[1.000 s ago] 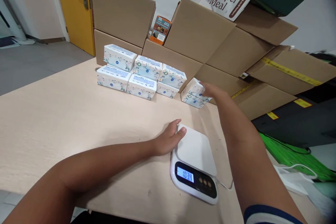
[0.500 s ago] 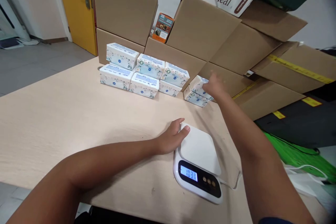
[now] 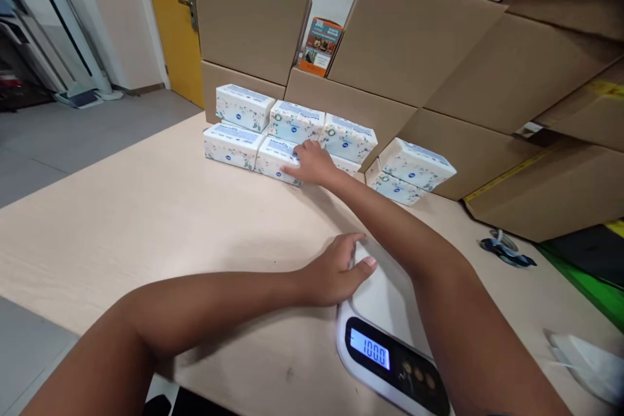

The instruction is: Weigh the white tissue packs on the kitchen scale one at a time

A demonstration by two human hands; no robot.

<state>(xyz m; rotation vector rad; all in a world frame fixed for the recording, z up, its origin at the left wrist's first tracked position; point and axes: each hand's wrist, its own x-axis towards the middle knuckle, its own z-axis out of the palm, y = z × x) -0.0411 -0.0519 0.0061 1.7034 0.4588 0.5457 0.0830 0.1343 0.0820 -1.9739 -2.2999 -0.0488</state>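
A white digital scale (image 3: 390,299) lies on the table, its lit display showing what looks like 100.0. My left hand (image 3: 338,270) grips its left edge, thumb on top of the weighing plate. Further back, my right hand (image 3: 312,162) reaches across to a flower-patterned tissue pack (image 3: 275,159) in the front row, fingers spread over its right end. Whether they press on it I cannot tell. My right forearm covers part of the scale. Behind stand more tissue packs (image 3: 296,122) in stacks, and a separate stacked pair (image 3: 414,166) is to the right.
Cardboard boxes (image 3: 390,45) form a wall behind the packs, with a small orange box (image 3: 320,45) in a gap. On the right of the table (image 3: 146,208) lie a tape roll (image 3: 504,239), a dark item beside it and a blurred white object (image 3: 592,364).
My right hand has moved left from the right-hand pair of packs to the front row. My left hand stays on the scale. The display changed from about 103.1, and the camera view has shifted.
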